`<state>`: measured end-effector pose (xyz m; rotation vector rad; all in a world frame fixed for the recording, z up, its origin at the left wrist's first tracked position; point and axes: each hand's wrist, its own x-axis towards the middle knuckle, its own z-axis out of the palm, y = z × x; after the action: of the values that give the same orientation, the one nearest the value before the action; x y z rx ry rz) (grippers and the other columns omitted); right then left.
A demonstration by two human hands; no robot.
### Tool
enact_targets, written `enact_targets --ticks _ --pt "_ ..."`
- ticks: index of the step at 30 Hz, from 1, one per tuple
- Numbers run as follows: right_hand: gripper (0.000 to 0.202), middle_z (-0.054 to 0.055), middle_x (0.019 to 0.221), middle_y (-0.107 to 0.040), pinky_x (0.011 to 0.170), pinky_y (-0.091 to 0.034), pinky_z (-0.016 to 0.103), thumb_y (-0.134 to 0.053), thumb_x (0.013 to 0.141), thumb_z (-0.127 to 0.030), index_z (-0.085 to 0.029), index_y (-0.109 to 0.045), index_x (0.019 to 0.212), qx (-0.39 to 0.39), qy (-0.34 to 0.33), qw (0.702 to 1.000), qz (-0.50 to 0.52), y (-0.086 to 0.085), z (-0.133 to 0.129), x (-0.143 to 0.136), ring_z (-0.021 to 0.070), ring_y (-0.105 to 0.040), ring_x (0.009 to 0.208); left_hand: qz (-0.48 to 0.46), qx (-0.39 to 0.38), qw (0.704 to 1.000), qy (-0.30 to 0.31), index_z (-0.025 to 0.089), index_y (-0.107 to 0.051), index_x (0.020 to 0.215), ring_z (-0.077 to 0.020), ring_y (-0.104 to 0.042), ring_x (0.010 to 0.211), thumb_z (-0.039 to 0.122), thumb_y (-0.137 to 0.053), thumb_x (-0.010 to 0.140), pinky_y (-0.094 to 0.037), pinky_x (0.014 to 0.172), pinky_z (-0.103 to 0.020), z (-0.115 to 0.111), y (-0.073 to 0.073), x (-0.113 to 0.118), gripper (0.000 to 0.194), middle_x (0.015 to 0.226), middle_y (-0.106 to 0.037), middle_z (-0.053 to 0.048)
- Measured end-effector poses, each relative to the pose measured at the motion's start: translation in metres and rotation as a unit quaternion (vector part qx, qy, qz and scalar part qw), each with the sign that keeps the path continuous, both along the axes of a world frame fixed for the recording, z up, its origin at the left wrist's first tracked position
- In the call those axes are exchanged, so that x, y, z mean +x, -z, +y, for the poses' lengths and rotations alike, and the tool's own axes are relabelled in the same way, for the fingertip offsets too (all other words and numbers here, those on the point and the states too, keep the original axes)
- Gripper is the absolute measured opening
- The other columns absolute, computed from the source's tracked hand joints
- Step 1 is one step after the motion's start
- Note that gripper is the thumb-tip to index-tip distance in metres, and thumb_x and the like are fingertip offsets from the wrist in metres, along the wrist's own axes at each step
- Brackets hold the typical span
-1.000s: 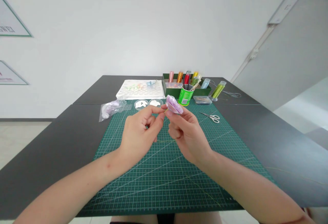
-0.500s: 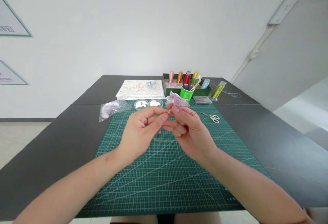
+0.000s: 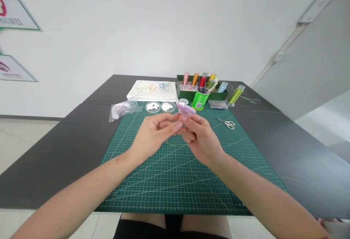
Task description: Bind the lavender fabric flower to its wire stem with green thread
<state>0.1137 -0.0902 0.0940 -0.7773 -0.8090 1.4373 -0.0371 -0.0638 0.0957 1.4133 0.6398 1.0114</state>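
Note:
Above the green cutting mat (image 3: pixel 164 180), my left hand (image 3: pixel 157 131) and my right hand (image 3: pixel 201 133) meet at the fingertips. Between them is a light purple fabric flower (image 3: pixel 186 108), its petals standing up past my fingers. Its base is pinched between my right thumb and forefinger. My left thumb and fingers are closed at the same spot, on the flower's stem end, which my fingertips mostly cover. A thin thread (image 3: pixel 213 191) lies on the mat below my hands.
Scissors (image 3: pixel 225 122) lie right of my hands. Behind are a green can (image 3: pixel 200 100) of sticks, a dark green box (image 3: pixel 187 94) with thread spools, clear dishes (image 3: pixel 153 108) of white pieces, a white stack (image 3: pixel 153 92) and a plastic bag (image 3: pixel 123 110) with purple material.
The flower has turned and tilted, so its petals now look narrower and sit further left. My hands have drawn closer together, and the head view has shifted slightly.

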Motion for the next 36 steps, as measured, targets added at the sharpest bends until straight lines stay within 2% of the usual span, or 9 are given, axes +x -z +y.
enact_targets --ticks 4,8,11,15,21,23,27,31,36 --pt "0.03 -0.009 0.052 -0.043 0.04 -0.01 0.02 -0.092 0.064 -0.037 -0.017 -0.079 0.082 -0.05 -0.009 0.999 -0.002 0.021 -0.007 0.002 0.0018 -0.014 0.045 0.008 -0.048 0.999 -0.004 0.016 -0.075 0.085 -0.0164 -0.078 0.077 0.034 -0.075 0.087 -0.062 0.077 -0.027 -0.005 0.022 0.003 0.019 0.079 -0.081 -0.005" --pt "0.032 -0.012 0.049 -0.031 0.04 -0.013 0.021 -0.088 0.071 -0.043 -0.018 -0.077 0.088 -0.038 0.012 0.998 -0.043 0.039 -0.011 0.011 0.0037 -0.016 0.045 0.025 -0.048 0.998 -0.018 0.016 -0.074 0.086 -0.0146 -0.076 0.073 0.032 -0.071 0.088 -0.058 0.069 -0.023 -0.005 0.034 0.007 0.016 0.076 -0.08 -0.005" --pt "0.026 -0.011 0.049 -0.032 0.041 -0.015 0.022 -0.081 0.08 -0.043 -0.019 -0.075 0.089 0.023 0.034 0.989 -0.144 0.053 -0.012 0.02 0.0054 -0.02 0.045 0.054 -0.014 0.997 -0.054 0.015 -0.072 0.084 -0.0116 -0.07 0.061 0.029 -0.067 0.088 -0.054 0.061 -0.021 -0.001 0.039 0.005 0.015 0.071 -0.078 -0.003" --pt "0.015 -0.007 0.051 -0.039 0.045 -0.023 0.022 -0.074 0.086 -0.03 -0.017 -0.075 0.079 0.137 0.057 0.933 -0.329 0.066 -0.013 0.036 0.0064 -0.03 0.047 0.11 0.037 0.99 -0.077 0.015 -0.071 0.082 -0.0098 -0.059 0.051 0.028 -0.062 0.089 -0.047 0.052 -0.02 0.002 0.046 -0.002 0.018 0.062 -0.072 -0.001" --pt "0.009 -0.002 0.051 -0.058 0.039 -0.021 0.022 -0.074 0.086 -0.019 -0.017 -0.083 0.085 0.245 -0.041 0.883 -0.398 0.055 -0.02 0.056 0.0046 -0.034 0.04 0.226 0.18 0.948 -0.131 0.017 -0.071 0.081 -0.0089 -0.051 0.048 0.028 -0.058 0.094 -0.037 0.051 -0.021 0.001 0.056 -0.007 0.021 0.053 -0.061 0.005" --pt "0.009 -0.001 0.053 -0.062 0.038 -0.02 0.022 -0.076 0.085 -0.017 -0.019 -0.085 0.088 0.256 -0.055 0.889 -0.376 0.047 -0.023 0.061 0.0042 -0.036 0.039 0.273 0.221 0.927 -0.128 0.018 -0.07 0.081 -0.0086 -0.048 0.048 0.026 -0.057 0.095 -0.034 0.051 -0.021 -0.001 0.059 -0.007 0.021 0.052 -0.057 0.006" --pt "0.009 -0.005 0.04 -0.049 0.036 -0.016 0.023 -0.081 0.084 -0.023 -0.027 -0.087 0.088 0.23 -0.065 0.927 -0.288 0.039 -0.024 0.069 0.0052 -0.029 0.036 0.329 0.282 0.897 -0.09 0.019 -0.07 0.087 -0.0096 -0.052 0.053 0.022 -0.053 0.098 -0.033 0.052 -0.023 -0.008 0.063 -0.005 0.021 0.061 -0.062 0.004" --pt "0.01 -0.004 0.041 -0.044 0.039 -0.016 0.025 -0.081 0.085 -0.037 -0.03 -0.087 0.089 0.165 -0.048 0.961 -0.217 0.043 -0.02 0.072 0.0068 -0.024 0.04 0.34 0.333 0.879 -0.03 0.019 -0.069 0.092 -0.0112 -0.058 0.059 0.019 -0.051 0.098 -0.038 0.055 -0.023 -0.016 0.066 -0.002 0.02 0.076 -0.071 0.001" --pt "0.02 -0.008 0.043 -0.029 0.043 -0.01 0.024 -0.073 0.092 -0.041 -0.029 -0.085 0.101 0.11 -0.04 0.969 -0.218 0.052 -0.014 0.07 0.0063 -0.014 0.043 0.314 0.377 0.871 0.036 0.019 -0.066 0.094 -0.0128 -0.067 0.064 0.018 -0.051 0.1 -0.044 0.058 -0.024 -0.028 0.067 0.0 0.017 0.081 -0.074 0.001"
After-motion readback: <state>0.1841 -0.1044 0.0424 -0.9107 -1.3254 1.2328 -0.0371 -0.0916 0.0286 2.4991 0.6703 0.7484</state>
